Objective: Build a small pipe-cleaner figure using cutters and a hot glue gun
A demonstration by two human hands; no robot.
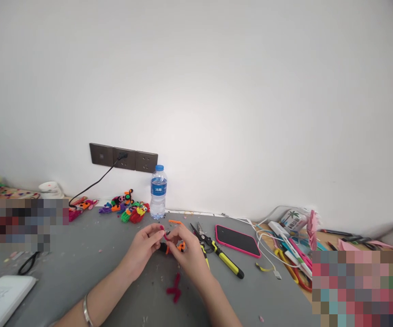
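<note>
My left hand point(145, 247) and my right hand point(186, 245) meet above the middle of the grey mat, thumbs and fingertips pinched together. Between them is a small dark pink piece of pipe cleaner point(165, 235), mostly covered by the fingers. Just beneath my hands lie black and orange fuzzy pieces point(181, 246), partly hidden. Nearer to me, a crimson pipe cleaner shape point(174, 289) with short arms rests on the mat. An orange strip point(174, 222) lies beyond my fingers. Yellow-and-black pliers point(224, 258) with parted jaws lie right of my right hand.
A water bottle point(158, 193) stands by the wall, beside a heap of colourful pipe cleaner figures point(135, 211). At right are a pink-cased phone point(237, 240), a white cable point(267, 255) and scissors point(293, 272). A white box point(7, 299) sits at front left. Small scraps dot the mat.
</note>
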